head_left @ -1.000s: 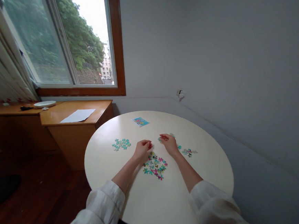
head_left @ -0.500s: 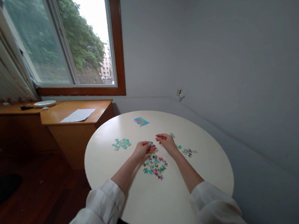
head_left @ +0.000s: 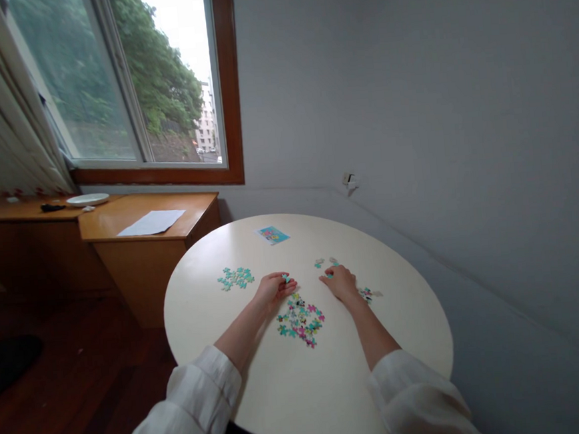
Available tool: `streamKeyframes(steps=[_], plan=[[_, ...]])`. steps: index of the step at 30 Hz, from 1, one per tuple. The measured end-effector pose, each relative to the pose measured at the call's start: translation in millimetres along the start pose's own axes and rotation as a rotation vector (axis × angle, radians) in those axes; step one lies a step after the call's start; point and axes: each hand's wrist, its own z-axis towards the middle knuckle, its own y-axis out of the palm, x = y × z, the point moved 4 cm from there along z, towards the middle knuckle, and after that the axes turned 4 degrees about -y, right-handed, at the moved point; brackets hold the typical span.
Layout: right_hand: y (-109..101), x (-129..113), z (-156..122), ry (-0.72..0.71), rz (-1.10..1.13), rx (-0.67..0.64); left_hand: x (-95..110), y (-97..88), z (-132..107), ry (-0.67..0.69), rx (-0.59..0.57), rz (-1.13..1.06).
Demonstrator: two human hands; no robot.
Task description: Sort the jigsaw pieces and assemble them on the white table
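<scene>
My left hand is closed on a teal jigsaw piece, held between thumb and fingers just above the central heap. That heap of mixed jigsaw pieces is teal, pink, yellow and white. To the right, my right hand is low over the table, fingertips pinched at a small teal piece. Whether it is lifted off the surface I cannot tell. A few loose pieces lie just beyond the right fingers. Behind that wrist, a small cluster of pieces is partly covered.
The round white table carries a group of teal pieces on the left and a colourful picture card at the far side. A wooden desk with a paper sheet stands back left. The wall borders the right.
My right hand has moved right and slightly nearer, uncovering loose pieces behind it and closing its fingers at a teal piece. My left hand has shifted slightly left, still with its piece.
</scene>
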Motion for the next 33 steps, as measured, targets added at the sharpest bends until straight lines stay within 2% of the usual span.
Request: streamKeyframes(steps=[9,25,29,33], plan=[[-4.4,-4.4,-3.0,0.006,-0.037,-0.039,1.1,1.0,-2.4,-0.072,0.015,-0.065],[-3.4,-5.3,-2.0,0.003,-0.001,0.017,1.8,1.1,-4.1,-0.108,0.036,-0.092],[-2.5,-5.2,-0.7,-0.008,0.07,0.001,1.9,2.0,-4.2,-0.098,0.034,-0.083],[-0.6,-4.7,1.2,-0.024,0.233,0.026,1.1,-0.1,-2.1,-0.045,0.047,-0.062]])
